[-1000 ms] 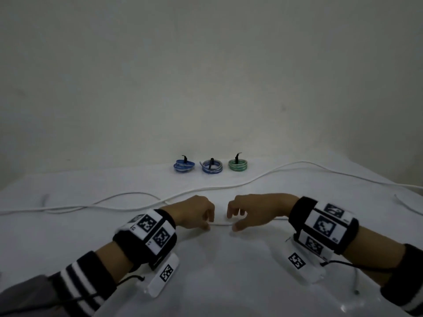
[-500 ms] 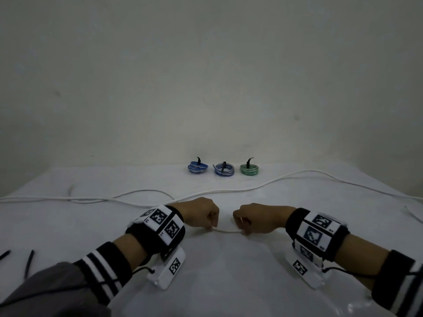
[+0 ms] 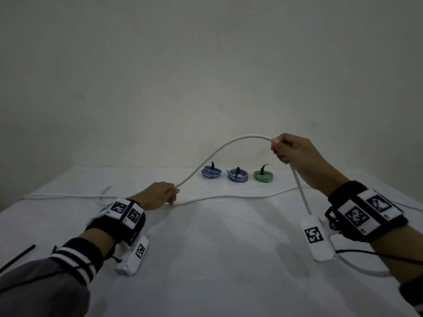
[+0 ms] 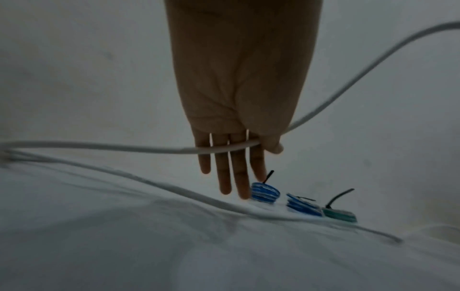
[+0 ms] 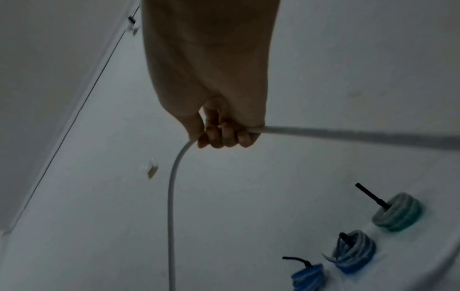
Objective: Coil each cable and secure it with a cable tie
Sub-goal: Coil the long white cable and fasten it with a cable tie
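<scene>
- Between the two grips, the white cable [image 3: 212,154] is arched up off the table [image 3: 217,259]; past the right hand [image 3: 295,152] it hangs down toward the wrist.
- Right wrist view: fingers [image 5: 229,135] are curled tight around the cable, which the head view mostly hides.
- Left hand [image 3: 160,195] looks fisted from above, but the left wrist view shows the fingers [image 4: 236,167] straight, cable pinned by the thumb.
- Beyond both grips, three tied coils [image 3: 237,175] sit in a row.
- Only the head view catches a loose black tie [image 3: 17,258], left of the left forearm.
</scene>
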